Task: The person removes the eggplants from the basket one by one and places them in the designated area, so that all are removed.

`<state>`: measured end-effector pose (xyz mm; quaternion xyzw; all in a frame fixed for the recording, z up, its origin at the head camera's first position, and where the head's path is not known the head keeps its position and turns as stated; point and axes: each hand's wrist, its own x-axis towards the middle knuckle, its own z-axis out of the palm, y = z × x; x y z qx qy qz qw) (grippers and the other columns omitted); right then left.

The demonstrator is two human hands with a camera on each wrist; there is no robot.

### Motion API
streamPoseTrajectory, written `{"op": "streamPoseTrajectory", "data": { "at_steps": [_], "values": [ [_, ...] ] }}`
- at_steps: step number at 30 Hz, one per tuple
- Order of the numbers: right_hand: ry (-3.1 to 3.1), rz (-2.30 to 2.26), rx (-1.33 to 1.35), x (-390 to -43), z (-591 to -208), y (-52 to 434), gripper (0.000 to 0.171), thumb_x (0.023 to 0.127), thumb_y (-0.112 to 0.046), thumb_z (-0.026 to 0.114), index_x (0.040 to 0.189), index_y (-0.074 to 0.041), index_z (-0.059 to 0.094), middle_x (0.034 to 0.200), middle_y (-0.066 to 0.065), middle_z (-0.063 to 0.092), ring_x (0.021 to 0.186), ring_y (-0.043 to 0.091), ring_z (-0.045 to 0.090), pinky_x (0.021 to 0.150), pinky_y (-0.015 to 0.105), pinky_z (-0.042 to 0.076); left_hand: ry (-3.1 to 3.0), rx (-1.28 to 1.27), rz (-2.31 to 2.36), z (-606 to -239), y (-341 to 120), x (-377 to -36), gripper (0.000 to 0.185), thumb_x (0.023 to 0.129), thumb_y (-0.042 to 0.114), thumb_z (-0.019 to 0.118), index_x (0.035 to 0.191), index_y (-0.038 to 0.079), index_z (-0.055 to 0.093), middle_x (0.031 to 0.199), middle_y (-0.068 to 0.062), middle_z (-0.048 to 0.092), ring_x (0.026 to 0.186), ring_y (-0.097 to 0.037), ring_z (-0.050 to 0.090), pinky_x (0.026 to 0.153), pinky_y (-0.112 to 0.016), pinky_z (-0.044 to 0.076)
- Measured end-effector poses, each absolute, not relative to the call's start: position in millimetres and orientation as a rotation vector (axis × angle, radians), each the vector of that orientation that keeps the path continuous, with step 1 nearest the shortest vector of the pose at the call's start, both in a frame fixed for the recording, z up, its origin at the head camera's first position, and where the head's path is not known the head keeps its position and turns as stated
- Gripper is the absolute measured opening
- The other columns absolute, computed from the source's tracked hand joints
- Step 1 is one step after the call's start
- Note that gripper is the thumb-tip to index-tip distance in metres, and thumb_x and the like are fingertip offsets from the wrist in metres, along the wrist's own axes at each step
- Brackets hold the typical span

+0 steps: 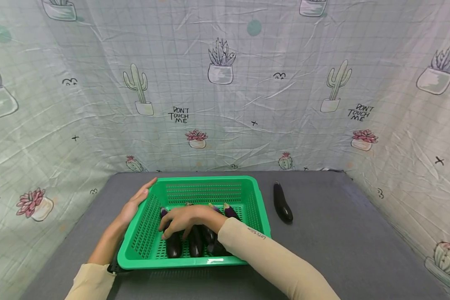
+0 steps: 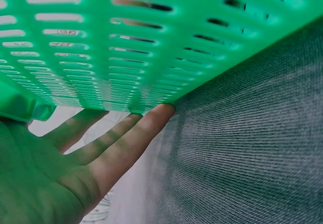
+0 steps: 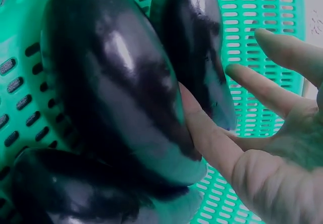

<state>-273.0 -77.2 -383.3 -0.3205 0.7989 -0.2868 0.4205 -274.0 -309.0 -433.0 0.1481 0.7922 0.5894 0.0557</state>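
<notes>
Eggplants point(image 1: 195, 241) lie under my right hand point(image 1: 189, 221), fingers loose, gripping none; left hand point(image 1: 135, 204) flat, steadying the basket point(image 1: 210, 261). Next, I judge, the lone eggplant point(image 1: 282, 202) on the table point(image 1: 341, 233).

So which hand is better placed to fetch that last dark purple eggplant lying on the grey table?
Probably the right hand. It is over the eggplants inside the green slotted plastic basket, on the side nearer the loose dark purple eggplant. The left hand rests flat on the basket's far wall.
</notes>
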Motion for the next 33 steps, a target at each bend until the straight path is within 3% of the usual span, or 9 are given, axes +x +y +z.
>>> {"op": "streamPoseTrajectory", "data": {
  "at_steps": [2,3,5,8,12,17,24,31,33],
  "values": [
    [2.015,-0.707,-0.807,-272.2,-383.7,-78.2,0.044,0.102,-0.025,0.067,0.145,-0.016,0.060,0.153,-0.002,0.051,0.132,0.018,0.058,0.088,0.036,0.061,2.415,0.456,1.785,-432.7,-308.5,-273.7,0.061,0.115,0.040,0.019,0.168,0.015,0.005,0.174,-0.019,-0.007,0.156,-0.054,0.002,0.116,-0.072,0.018],
    [2.019,-0.706,-0.806,-271.8,-384.0,-78.5,0.044,0.102,-0.024,0.068,0.145,-0.017,0.060,0.155,-0.002,0.050,0.133,0.018,0.057,0.088,0.035,0.061,2.421,0.451,1.779,-432.9,-308.5,-273.5,0.061,0.115,0.041,0.019,0.169,0.015,0.005,0.174,-0.018,-0.007,0.156,-0.052,0.003,0.117,-0.071,0.019],
    [2.024,-0.713,-0.798,-271.1,-383.8,-79.0,0.045,0.100,-0.019,0.069,0.145,-0.017,0.060,0.157,-0.002,0.047,0.131,0.018,0.058,0.087,0.035,0.061,2.407,0.454,1.784,-433.7,-308.9,-273.3,0.061,0.115,0.042,0.018,0.169,0.016,0.004,0.174,-0.019,-0.004,0.156,-0.046,0.016,0.118,-0.058,0.031],
    [2.025,-0.734,-0.780,-270.6,-383.8,-79.7,0.050,0.097,-0.010,0.072,0.145,-0.017,0.060,0.161,0.000,0.042,0.130,0.019,0.057,0.085,0.035,0.062,2.325,0.454,1.833,-435.4,-310.0,-272.8,0.062,0.115,0.044,0.017,0.169,0.018,0.001,0.173,-0.022,-0.002,0.143,-0.020,0.046,0.104,-0.033,0.049],
    [2.036,-0.750,-0.749,-271.4,-384.6,-81.7,0.056,0.093,-0.006,0.076,0.146,-0.017,0.059,0.162,0.000,0.041,0.128,0.018,0.058,0.084,0.036,0.062,2.297,0.465,1.857,-435.5,-311.2,-272.5,0.062,0.115,0.044,0.018,0.169,0.017,0.001,0.173,-0.023,-0.003,0.127,0.004,0.049,0.096,-0.022,0.051],
    [2.096,-0.735,-0.748,-270.5,-386.0,-84.1,0.054,0.091,-0.009,0.080,0.141,-0.019,0.062,0.156,0.001,0.047,0.115,0.016,0.062,0.079,0.034,0.062,2.274,0.453,1.871,-434.8,-311.5,-272.0,0.063,0.114,0.045,0.018,0.169,0.018,0.000,0.173,-0.024,-0.001,0.128,0.004,0.049,0.097,-0.022,0.051],
    [2.178,-0.733,-0.758,-271.2,-386.3,-84.9,0.046,0.085,0.001,0.083,0.124,-0.019,0.068,0.143,0.003,0.051,0.093,0.016,0.062,0.073,0.034,0.062,2.306,0.483,1.866,-434.9,-311.0,-272.0,0.062,0.115,0.041,0.018,0.168,0.014,0.002,0.173,-0.024,-0.002,0.125,0.008,0.048,0.096,-0.017,0.049],
    [2.146,-0.705,-0.817,-271.9,-386.4,-84.8,0.057,0.084,0.006,0.081,0.131,-0.023,0.068,0.158,0.000,0.042,0.099,0.012,0.060,0.075,0.033,0.062,2.261,0.470,1.886,-435.7,-311.4,-272.9,0.063,0.115,0.043,0.018,0.168,0.015,0.001,0.172,-0.026,0.001,0.126,0.008,0.050,0.096,-0.018,0.049],
    [2.143,-0.715,-0.841,-272.2,-386.2,-83.8,0.056,0.084,0.006,0.081,0.130,-0.023,0.068,0.155,0.001,0.044,0.094,0.013,0.060,0.073,0.034,0.062,2.274,0.466,1.878,-435.7,-311.3,-273.1,0.063,0.115,0.043,0.018,0.168,0.015,0.002,0.172,-0.025,0.000,0.126,0.009,0.049,0.097,-0.016,0.048]
  ]
}}
